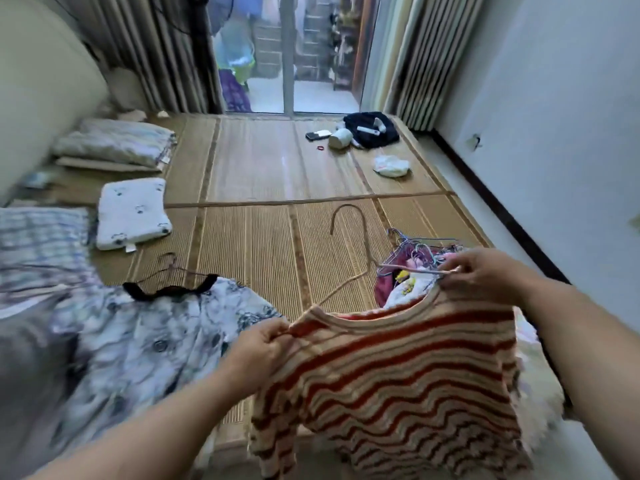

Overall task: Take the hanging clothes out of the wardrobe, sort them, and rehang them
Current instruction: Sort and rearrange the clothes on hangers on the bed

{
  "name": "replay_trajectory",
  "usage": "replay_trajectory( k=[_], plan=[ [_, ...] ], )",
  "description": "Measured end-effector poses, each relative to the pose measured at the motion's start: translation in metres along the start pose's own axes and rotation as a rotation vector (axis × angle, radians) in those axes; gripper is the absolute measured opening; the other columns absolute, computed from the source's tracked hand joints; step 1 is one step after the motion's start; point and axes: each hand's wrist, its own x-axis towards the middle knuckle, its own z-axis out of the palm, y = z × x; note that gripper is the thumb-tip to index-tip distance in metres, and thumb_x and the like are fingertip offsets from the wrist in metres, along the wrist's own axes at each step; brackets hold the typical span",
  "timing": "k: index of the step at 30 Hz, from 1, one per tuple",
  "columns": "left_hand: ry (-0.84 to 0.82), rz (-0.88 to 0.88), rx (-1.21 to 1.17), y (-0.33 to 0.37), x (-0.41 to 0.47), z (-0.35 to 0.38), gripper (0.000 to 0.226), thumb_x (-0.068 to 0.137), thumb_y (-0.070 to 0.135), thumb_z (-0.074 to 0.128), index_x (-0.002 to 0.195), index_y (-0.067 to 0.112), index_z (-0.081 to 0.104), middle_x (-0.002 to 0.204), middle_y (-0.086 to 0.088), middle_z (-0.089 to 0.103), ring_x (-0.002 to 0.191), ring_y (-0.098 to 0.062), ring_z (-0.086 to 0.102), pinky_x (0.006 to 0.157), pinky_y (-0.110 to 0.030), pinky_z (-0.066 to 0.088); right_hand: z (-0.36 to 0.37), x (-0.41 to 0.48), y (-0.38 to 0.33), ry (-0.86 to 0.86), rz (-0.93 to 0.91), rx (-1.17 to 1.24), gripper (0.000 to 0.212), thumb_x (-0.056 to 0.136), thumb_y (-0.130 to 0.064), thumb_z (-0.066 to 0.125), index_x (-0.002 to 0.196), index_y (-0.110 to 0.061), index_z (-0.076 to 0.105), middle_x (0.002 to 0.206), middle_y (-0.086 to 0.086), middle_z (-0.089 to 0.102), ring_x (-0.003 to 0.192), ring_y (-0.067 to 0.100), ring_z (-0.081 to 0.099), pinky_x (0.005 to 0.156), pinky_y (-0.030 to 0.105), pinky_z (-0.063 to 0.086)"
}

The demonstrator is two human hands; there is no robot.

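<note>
Across the woven straw mat (pixel 263 161), from left to right, lay a small white pillow (pixel 133 212), then a grey-and-white patterned button dress (pixel 145 337) with a black collar, spread flat on its thin dark hanger (pixel 173 268). Beside it the left hand (pixel 258 351) pinched one shoulder of a red-and-cream striped knit sweater (pixel 398 375), held up over the mat's near edge. A pale wire hanger (pixel 360 258) stuck out above its neckline. The right hand (pixel 485 275) gripped the other shoulder and the hanger's arm together, just in front of a heap of tangled coloured hangers and clothes (pixel 412 268).
</note>
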Motion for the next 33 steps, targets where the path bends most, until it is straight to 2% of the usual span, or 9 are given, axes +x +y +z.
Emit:
replay_trajectory(
  k=[4, 10, 14, 16, 19, 25, 28, 30, 33],
  plan=[
    [0.168, 0.018, 0.129, -0.021, -0.056, -0.085, 0.024, 0.091, 0.022, 0.057, 0.070, 0.031, 0.065, 0.070, 0.012, 0.066, 0.068, 0.003, 0.059, 0.063, -0.020, 0.042, 0.010, -0.017, -0.087, -0.032, -0.090, 0.117, 0.012, 0.072, -0.048, 0.074, 0.063, -0.048, 0.066, 0.063, -0.022, 0.063, 0.065, -0.002, 0.057, 0.053, 0.014, 0.038],
    [0.324, -0.009, 0.308, -0.039, -0.114, -0.194, 0.020, 0.090, 0.018, 0.059, 0.074, 0.027, 0.066, 0.071, 0.011, 0.067, 0.071, 0.002, 0.058, 0.067, -0.025, 0.042, 0.038, -0.008, -0.196, -0.141, -0.265, 0.215, 0.005, 0.078, -0.033, 0.074, 0.076, -0.036, 0.070, 0.068, -0.013, 0.066, 0.067, 0.003, 0.057, 0.055, 0.006, 0.038],
    [0.468, -0.074, 0.382, -0.055, -0.126, -0.253, 0.018, 0.089, 0.019, 0.061, 0.074, 0.026, 0.066, 0.071, 0.010, 0.066, 0.070, 0.005, 0.057, 0.062, -0.010, 0.037, 0.063, 0.022, -0.257, -0.168, -0.378, 0.229, 0.010, 0.086, -0.030, 0.065, 0.093, -0.033, 0.071, 0.086, -0.013, 0.067, 0.081, 0.006, 0.060, 0.069, 0.019, 0.046],
    [0.503, -0.118, 0.419, -0.062, -0.119, -0.278, 0.019, 0.090, 0.020, 0.060, 0.074, 0.029, 0.065, 0.076, 0.011, 0.066, 0.076, -0.005, 0.059, 0.068, -0.022, 0.040, 0.075, 0.041, -0.282, -0.119, -0.418, 0.231, 0.014, 0.088, -0.028, 0.062, 0.099, -0.031, 0.070, 0.084, -0.015, 0.063, 0.080, 0.008, 0.058, 0.071, 0.023, 0.043],
    [0.536, -0.155, 0.464, -0.077, -0.089, -0.312, 0.015, 0.091, 0.020, 0.059, 0.080, 0.028, 0.065, 0.085, 0.002, 0.069, 0.085, -0.020, 0.060, 0.075, -0.034, 0.043, 0.094, 0.078, -0.314, -0.044, -0.435, 0.251, 0.021, 0.089, -0.021, 0.058, 0.106, -0.026, 0.069, 0.086, -0.010, 0.061, 0.083, 0.011, 0.056, 0.072, 0.021, 0.037],
    [0.637, -0.266, 0.595, -0.118, 0.017, -0.356, 0.015, 0.091, 0.027, 0.057, 0.097, 0.023, 0.070, 0.102, -0.007, 0.070, 0.095, -0.028, 0.060, 0.073, -0.033, 0.039, 0.140, 0.185, -0.347, -0.031, -0.332, 0.401, 0.021, 0.093, -0.022, 0.054, 0.106, -0.031, 0.068, 0.089, -0.013, 0.060, 0.083, 0.009, 0.055, 0.061, 0.012, 0.037],
    [0.632, -0.370, 0.610, -0.156, 0.080, -0.359, 0.016, 0.092, 0.026, 0.055, 0.098, 0.020, 0.070, 0.105, -0.010, 0.069, 0.095, -0.029, 0.058, 0.068, -0.031, 0.033, 0.178, 0.244, -0.353, -0.093, -0.270, 0.421, 0.018, 0.094, -0.025, 0.052, 0.103, -0.033, 0.066, 0.094, -0.013, 0.061, 0.087, 0.010, 0.056, 0.075, 0.024, 0.046],
    [0.598, -0.465, 0.624, -0.192, 0.120, -0.355, 0.019, 0.093, 0.025, 0.054, 0.101, 0.018, 0.069, 0.110, -0.012, 0.068, 0.100, -0.031, 0.059, 0.070, -0.031, 0.037, 0.211, 0.285, -0.357, -0.144, -0.245, 0.403, 0.018, 0.094, -0.025, 0.051, 0.092, -0.037, 0.065, 0.087, -0.014, 0.060, 0.082, 0.007, 0.055, 0.072, 0.025, 0.045],
    [0.543, -0.583, 0.624, -0.248, 0.165, -0.344, 0.019, 0.094, 0.024, 0.051, 0.095, 0.015, 0.068, 0.107, -0.014, 0.067, 0.099, -0.032, 0.058, 0.075, -0.032, 0.041, 0.264, 0.333, -0.360, -0.191, -0.224, 0.365, 0.019, 0.093, -0.022, 0.052, 0.098, -0.032, 0.068, 0.084, -0.015, 0.056, 0.084, 0.010, 0.054, 0.077, 0.027, 0.046]
  ],
)
